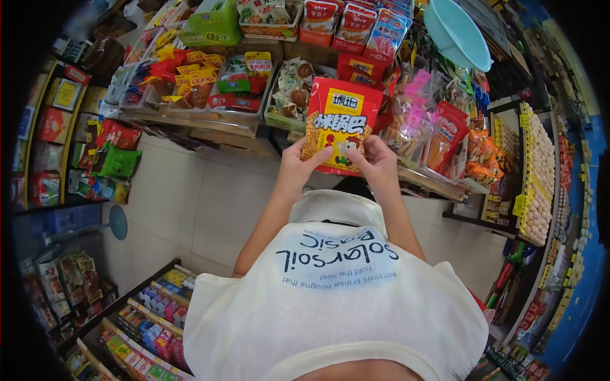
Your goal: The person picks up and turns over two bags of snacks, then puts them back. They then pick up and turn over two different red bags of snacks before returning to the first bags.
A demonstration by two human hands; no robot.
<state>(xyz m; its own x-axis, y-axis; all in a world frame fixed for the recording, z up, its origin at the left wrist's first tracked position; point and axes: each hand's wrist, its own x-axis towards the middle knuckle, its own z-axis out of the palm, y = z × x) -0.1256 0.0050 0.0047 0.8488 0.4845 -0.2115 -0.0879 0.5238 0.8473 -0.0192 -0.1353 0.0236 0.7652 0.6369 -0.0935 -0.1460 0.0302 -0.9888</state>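
Both my hands hold a red and yellow snack bag (pixel 343 114) upright at the edge of a display of packaged food. My left hand (pixel 304 166) grips its lower left corner, the thumb pressed on the front. On the lower right corner, my right hand (pixel 377 166) has its thumb across the front and its fingers behind. A cartoon figure and large characters are printed on the bag. Behind it stand similar red bags (pixel 363 66). A bin of wrapped brown eggs (pixel 293 92) lies just left of the bag, and clear bags with pink ties (pixel 410 117) lie to the right.
Bins of small snack packets (pixel 197 79) line the display on the left. A light blue plastic basket (pixel 459 35) sits at the back right. Trays of eggs (pixel 539 171) are stacked at the right. Shelves with boxed goods (pixel 149 311) stand at the lower left, beside tiled floor (pixel 190 190).
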